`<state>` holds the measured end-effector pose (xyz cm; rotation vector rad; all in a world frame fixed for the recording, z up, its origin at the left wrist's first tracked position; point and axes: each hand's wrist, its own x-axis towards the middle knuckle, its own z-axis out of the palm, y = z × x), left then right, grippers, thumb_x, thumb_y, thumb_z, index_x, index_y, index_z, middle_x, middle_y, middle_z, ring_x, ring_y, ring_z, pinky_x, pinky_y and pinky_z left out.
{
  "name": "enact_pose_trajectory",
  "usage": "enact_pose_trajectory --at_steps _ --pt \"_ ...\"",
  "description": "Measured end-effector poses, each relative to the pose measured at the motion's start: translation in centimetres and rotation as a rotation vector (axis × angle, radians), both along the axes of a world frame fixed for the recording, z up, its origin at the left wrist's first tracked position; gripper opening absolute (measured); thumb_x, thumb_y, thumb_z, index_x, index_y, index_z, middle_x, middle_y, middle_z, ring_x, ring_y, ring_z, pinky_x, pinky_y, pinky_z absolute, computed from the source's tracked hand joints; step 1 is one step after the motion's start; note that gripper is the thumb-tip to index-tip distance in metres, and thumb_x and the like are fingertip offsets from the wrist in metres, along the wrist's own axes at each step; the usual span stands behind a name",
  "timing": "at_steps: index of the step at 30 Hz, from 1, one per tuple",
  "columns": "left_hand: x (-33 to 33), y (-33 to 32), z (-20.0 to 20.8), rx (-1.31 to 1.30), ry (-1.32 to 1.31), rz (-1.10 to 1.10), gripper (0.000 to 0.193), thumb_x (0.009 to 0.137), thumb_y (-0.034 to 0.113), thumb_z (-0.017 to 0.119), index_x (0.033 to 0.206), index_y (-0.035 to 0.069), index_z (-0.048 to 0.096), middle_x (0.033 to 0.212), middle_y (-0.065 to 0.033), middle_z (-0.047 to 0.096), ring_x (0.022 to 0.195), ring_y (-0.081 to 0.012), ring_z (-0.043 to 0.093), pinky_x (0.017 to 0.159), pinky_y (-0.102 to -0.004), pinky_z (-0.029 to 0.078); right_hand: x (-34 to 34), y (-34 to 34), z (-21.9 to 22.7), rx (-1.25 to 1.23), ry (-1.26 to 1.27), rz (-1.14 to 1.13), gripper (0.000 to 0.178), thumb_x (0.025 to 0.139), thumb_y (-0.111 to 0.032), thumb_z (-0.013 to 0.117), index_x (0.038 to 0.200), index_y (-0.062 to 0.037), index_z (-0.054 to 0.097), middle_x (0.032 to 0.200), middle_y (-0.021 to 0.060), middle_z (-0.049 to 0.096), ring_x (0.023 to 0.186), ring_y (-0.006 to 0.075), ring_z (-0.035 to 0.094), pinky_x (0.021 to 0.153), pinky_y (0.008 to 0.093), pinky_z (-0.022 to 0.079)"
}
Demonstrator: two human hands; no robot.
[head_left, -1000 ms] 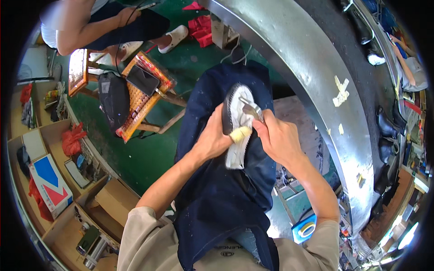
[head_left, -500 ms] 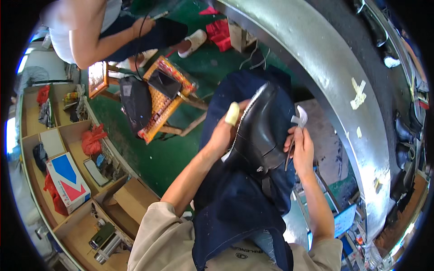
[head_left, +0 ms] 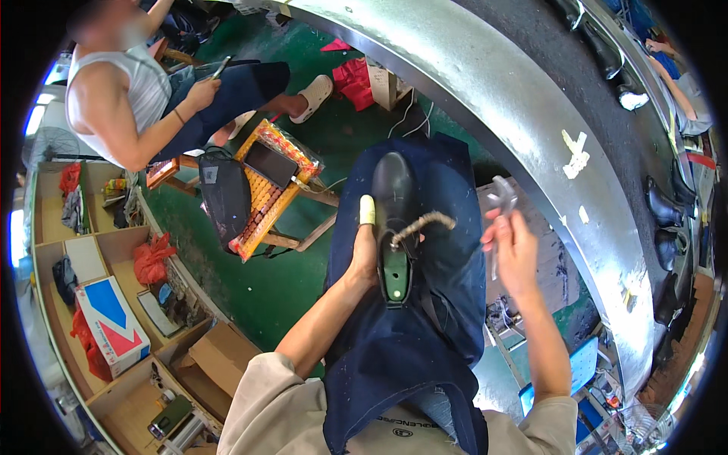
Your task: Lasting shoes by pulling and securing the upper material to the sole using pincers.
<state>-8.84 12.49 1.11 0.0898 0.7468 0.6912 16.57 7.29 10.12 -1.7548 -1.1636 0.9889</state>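
A black leather shoe (head_left: pixel 394 182) rests upright on my lap, toe pointing away from me. Inside its opening sits a green shoe last (head_left: pixel 395 274), and a tan twisted cord (head_left: pixel 423 221) sticks out to the right. My left hand (head_left: pixel 365 254) grips the shoe's left side, a yellow cover on the thumb. Raised to the right of the shoe, my right hand (head_left: pixel 516 254) is closed on metal lasting pincers (head_left: pixel 502 196), whose curved head is blurred. They are apart from the shoe.
A dark blue apron (head_left: pixel 447 303) covers my lap. At left stand a woven stool (head_left: pixel 269 201) carrying a black bag and phone, and a partitioned wooden tray (head_left: pixel 121 250). A curved metal rim (head_left: pixel 561 144) arcs past the right. Another person (head_left: pixel 129 98) sits at upper left.
The shoe has turned from lying on its side to upright, showing the last and cord. My right hand has moved slightly right with the pincers, away from the shoe.
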Motion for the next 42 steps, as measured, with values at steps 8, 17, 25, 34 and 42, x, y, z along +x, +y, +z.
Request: enact_pose_trajectory --at_steps 8,17,25,34,42 --pt "1.9 0.5 1.0 -0.054 0.178 -0.034 0.067 0.108 0.063 0.031 0.135 0.009 0.062 0.105 -0.0132 0.073 0.088 -0.0275 0.074 0.079 -0.0403 0.064 8.4 4.2 4.0 0.09 -1.101 -0.059 0.033 0.103 -0.023 0.06 0.129 -0.0048 0.062 0.12 0.0174 0.067 0.108 0.0371 0.066 0.091 0.0486 0.051" --pt "2.0 0.3 2.4 -0.221 0.158 0.018 0.065 0.106 0.064 0.04 0.122 0.007 0.066 0.1 -0.0153 0.074 0.083 -0.0297 0.075 0.075 -0.0419 0.065 -1.2 -1.0 0.8 0.348 -0.56 0.315 0.023 0.096 -0.007 0.067 0.119 -0.0072 0.07 0.118 0.0128 0.068 0.109 0.034 0.066 0.094 0.0415 0.054" --pt "1.7 0.5 2.3 -0.175 0.163 -0.01 0.065 0.109 0.061 0.034 0.124 0.006 0.065 0.102 -0.0142 0.074 0.087 -0.0284 0.075 0.079 -0.0422 0.065 -4.4 -3.2 0.4 0.01 -0.097 0.407 0.057 0.088 -0.026 0.082 0.136 -0.0039 0.06 0.131 0.0165 0.063 0.121 0.0349 0.063 0.102 0.0417 0.051" --pt "2.6 2.7 4.3 0.381 0.412 0.303 0.058 0.102 0.034 0.068 0.147 0.006 0.043 0.129 -0.0104 0.062 0.112 -0.0206 0.067 0.091 -0.0357 0.058 -4.7 -2.3 0.1 0.331 -0.177 0.409 0.092 0.081 -0.027 0.084 0.155 0.0016 0.039 0.154 0.0259 0.048 0.142 0.0411 0.049 0.117 0.0457 0.041" --pt "1.8 3.6 6.4 0.44 0.355 0.091 0.056 0.108 0.056 0.043 0.138 0.01 0.055 0.118 -0.009 0.071 0.105 -0.0234 0.071 0.082 -0.0398 0.06 -0.7 -1.4 3.6 0.222 0.123 0.232 0.067 0.086 -0.017 0.085 0.143 -0.0008 0.053 0.133 0.0145 0.066 0.116 0.0219 0.067 0.097 0.0335 0.054"
